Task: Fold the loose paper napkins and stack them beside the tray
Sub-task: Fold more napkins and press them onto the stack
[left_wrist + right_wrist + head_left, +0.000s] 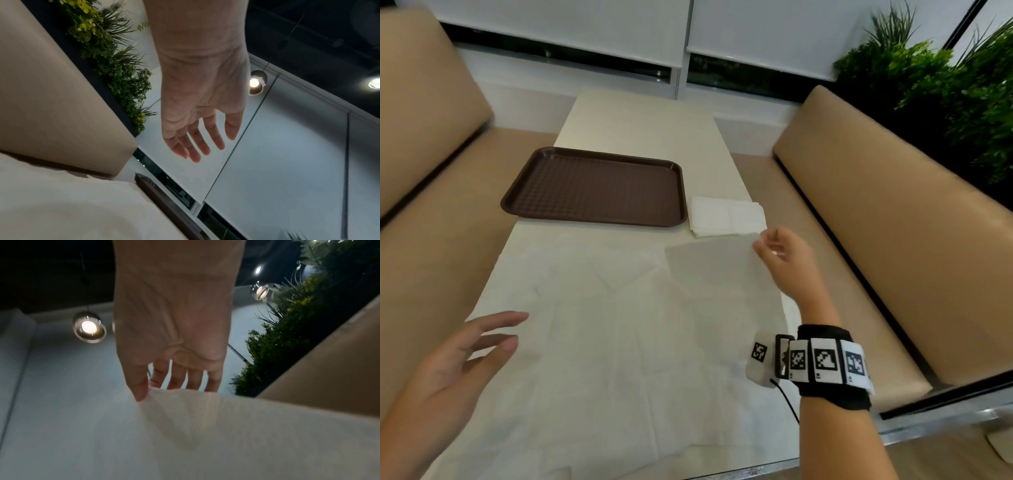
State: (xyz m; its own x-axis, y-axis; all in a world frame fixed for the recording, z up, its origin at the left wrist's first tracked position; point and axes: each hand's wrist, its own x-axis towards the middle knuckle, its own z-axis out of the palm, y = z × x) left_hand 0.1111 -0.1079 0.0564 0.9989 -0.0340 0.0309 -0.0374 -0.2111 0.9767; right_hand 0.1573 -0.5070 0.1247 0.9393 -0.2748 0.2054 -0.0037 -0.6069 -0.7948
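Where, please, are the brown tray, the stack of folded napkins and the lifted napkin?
brown tray (592,185): head view, its ribbed floor.
stack of folded napkins (726,217): head view, top sheet.
lifted napkin (715,263): head view, its raised face.

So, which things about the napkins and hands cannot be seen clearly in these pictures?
- Loose napkins, head view: white on pale table, their count unreadable.
- Folded stack: sheets too thin to count.
- Right hand fingertips, right wrist view: hidden behind lifted napkin.
- Left hand: wrist cut off.

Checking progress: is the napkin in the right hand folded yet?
Not folded yet. The napkin is one spread sheet, its far corner pinched and lifted by the right hand, near the folded stack.
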